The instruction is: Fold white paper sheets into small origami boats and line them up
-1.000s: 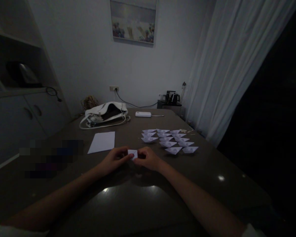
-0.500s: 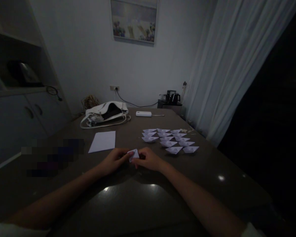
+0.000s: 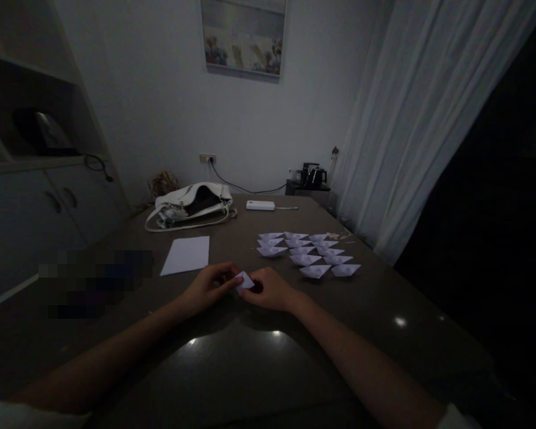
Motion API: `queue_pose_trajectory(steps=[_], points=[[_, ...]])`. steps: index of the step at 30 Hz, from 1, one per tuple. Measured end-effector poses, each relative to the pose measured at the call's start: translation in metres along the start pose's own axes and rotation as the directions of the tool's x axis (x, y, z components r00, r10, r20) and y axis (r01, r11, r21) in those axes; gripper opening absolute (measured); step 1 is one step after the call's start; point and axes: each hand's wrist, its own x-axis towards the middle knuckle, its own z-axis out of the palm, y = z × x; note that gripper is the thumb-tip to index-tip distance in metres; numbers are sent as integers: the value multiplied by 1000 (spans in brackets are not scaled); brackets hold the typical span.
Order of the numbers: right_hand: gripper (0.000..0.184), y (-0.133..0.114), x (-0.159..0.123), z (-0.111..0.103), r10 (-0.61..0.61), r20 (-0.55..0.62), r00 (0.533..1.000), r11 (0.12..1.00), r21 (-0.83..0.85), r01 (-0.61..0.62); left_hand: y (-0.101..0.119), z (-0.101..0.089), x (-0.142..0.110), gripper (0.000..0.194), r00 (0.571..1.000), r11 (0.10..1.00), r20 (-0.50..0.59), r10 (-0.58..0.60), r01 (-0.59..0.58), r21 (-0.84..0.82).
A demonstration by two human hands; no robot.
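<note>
A small piece of folded white paper [image 3: 245, 280] is held just above the table between both hands. My left hand [image 3: 209, 288] pinches it from the left, thumb on its near face. From the right, my right hand [image 3: 270, 289] grips its lower edge with curled fingers, some of them hidden. Beyond my right hand, several white paper boats [image 3: 304, 260] stand in rows on the table. A stack of white paper sheets [image 3: 186, 255] lies flat beyond my left hand.
On the dark glossy table [image 3: 232, 369], a white handbag [image 3: 192, 205] lies at the far left. A white power bank [image 3: 260, 205] with a short cable is near the far edge. Paper scraps [image 3: 338, 236] lie beside the boats. A curtain [image 3: 384, 131] hangs at right.
The folded paper has turned in my fingers and now shows a pointed triangular face. My left fingers have lifted and shifted slightly around it. The boats and sheets have stayed put.
</note>
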Motion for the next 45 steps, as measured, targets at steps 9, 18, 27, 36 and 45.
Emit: queue_pose_trajectory(steps=[9,18,27,36,45], points=[[21,3,2,2,18,9,1000,996,85,-19,0,2,1,24,999,995,-32,-26,23,-94],[21,1,2,0,34,-2,999,995,96,-34,-5,1,0,26,994,997,-99,-38,31,-67],[23,0,1,0,50,29,998,998,22,-50,-5,0,0,27,995,1000,-96,-2,1,-14],[22,-1,1,-7,-23,-136,990,998,-62,14,0,-1,-1,23,997,991,-57,45,-37,127],[9,2,3,-3,-33,-171,985,997,-73,21,-5,-1,0,21,996,983,-32,79,-72,171]])
